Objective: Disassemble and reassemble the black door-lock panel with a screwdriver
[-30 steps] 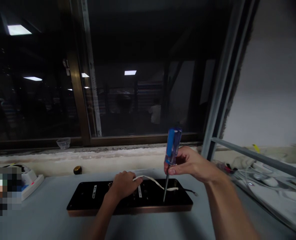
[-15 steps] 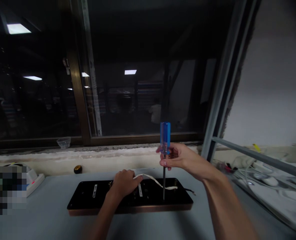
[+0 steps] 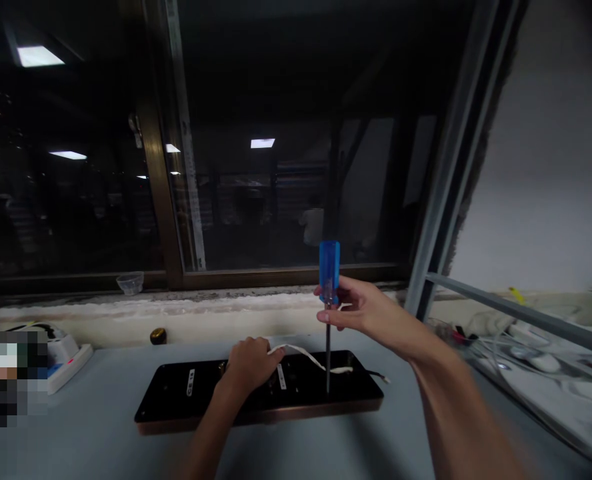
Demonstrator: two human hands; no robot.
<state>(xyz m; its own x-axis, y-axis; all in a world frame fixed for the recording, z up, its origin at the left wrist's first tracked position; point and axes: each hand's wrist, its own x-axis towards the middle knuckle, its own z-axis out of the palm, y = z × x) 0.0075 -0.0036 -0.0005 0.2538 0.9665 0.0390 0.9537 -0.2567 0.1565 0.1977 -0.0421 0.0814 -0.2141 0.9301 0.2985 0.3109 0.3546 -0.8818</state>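
Observation:
A long black plate with a copper-coloured edge and white labels lies flat on the table. My left hand is over its middle, fingers curled, with a white cable running out from between thumb and index finger. The cable arches right across the plate. In my right hand is a screwdriver with a clear blue handle, pinched around the lower handle and upper shaft. It stands upright, its tip meeting the plate's right part. Beyond the plate's right end a short black wire sticks out.
A small round brass-and-black part sits at the table's back edge. On the sill stands a clear plastic cup. A white power strip is at left. Behind a grey metal frame at right lie tangled cables.
The screwdriver and my right hand have shifted up slightly in the picture, and the plate's right end appears a little higher. My left hand stays in place on the plate.

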